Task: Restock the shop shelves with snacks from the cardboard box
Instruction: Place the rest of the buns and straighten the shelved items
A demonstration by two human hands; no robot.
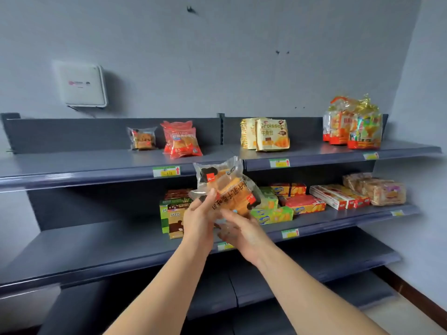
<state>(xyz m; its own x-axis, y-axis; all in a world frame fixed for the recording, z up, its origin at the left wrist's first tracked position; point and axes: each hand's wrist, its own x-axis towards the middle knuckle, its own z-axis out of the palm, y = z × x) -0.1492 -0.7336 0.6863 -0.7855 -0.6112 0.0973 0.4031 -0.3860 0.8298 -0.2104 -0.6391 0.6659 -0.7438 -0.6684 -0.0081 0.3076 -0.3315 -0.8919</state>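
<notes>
Clear-wrapped cake packets (227,187) held in mid-air before the shelves, level with the gap between top shelf (96,163) and middle shelf (96,240), long axis tilted up and leftward. Pinched at the lower left by left grip (198,220), cradled from beneath by right grip (243,234) with fingers curled round the wrap. Probably bound up and left, toward the matching packet (142,139) on the top shelf, on the left grip's side.

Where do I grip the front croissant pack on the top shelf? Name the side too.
Probably pinch the top edge of the front croissant pack, coming from the front and above: it stands upright on the top shelf with another pack close behind.
</notes>
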